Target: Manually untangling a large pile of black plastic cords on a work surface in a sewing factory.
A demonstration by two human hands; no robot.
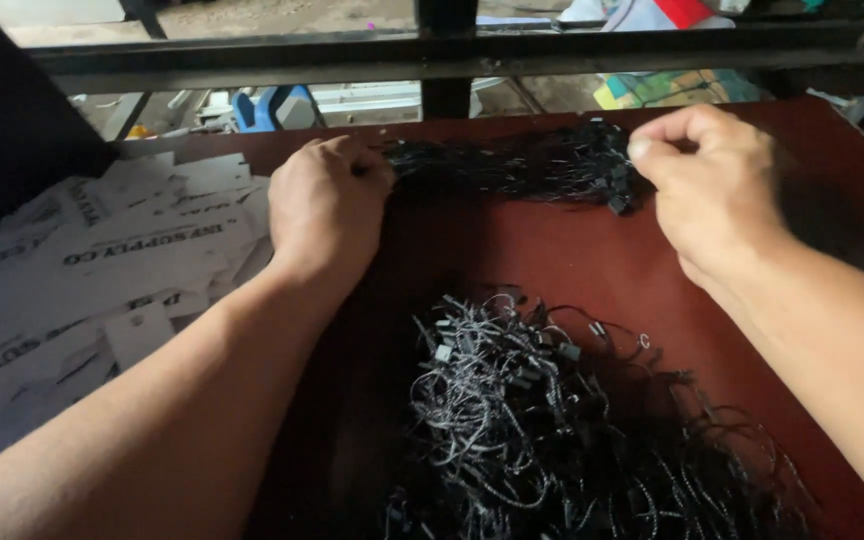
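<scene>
A bundle of black tag strings [522, 165] lies stretched across the far part of a dark red table [512, 255]. My left hand [324, 205] is closed on the bundle's left end. My right hand [712, 180] pinches its right end, where small black plastic fasteners hang. Nearer to me lies a loose tangled heap of black and grey strings with fasteners [552, 430], untouched by either hand.
A pile of white printed paper tags [102, 260] covers the table's left side. A black metal rail [452, 55] runs along the far edge, with floor clutter and a blue object [272, 105] beyond it.
</scene>
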